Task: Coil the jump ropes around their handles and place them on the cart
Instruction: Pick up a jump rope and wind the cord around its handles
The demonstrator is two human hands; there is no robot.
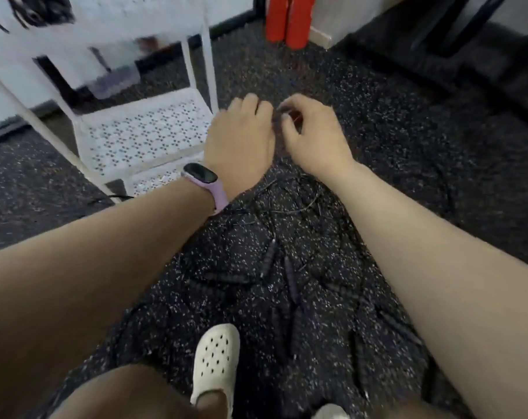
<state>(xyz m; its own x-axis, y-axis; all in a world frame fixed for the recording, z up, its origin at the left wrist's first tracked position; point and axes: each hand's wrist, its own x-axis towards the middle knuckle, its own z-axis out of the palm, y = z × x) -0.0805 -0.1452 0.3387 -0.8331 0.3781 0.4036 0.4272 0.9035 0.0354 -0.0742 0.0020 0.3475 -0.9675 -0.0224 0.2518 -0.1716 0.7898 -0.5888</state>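
Rope [279, 111] pinched between curled fingers of left hand [241, 140] and right hand [314, 137]; grip blurred.

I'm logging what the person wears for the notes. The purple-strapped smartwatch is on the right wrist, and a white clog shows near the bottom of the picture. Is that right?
Not quite. The head view shows the purple-strapped smartwatch on the left wrist, below the left hand; the right hand has a bare wrist. The white clog does show near the bottom.
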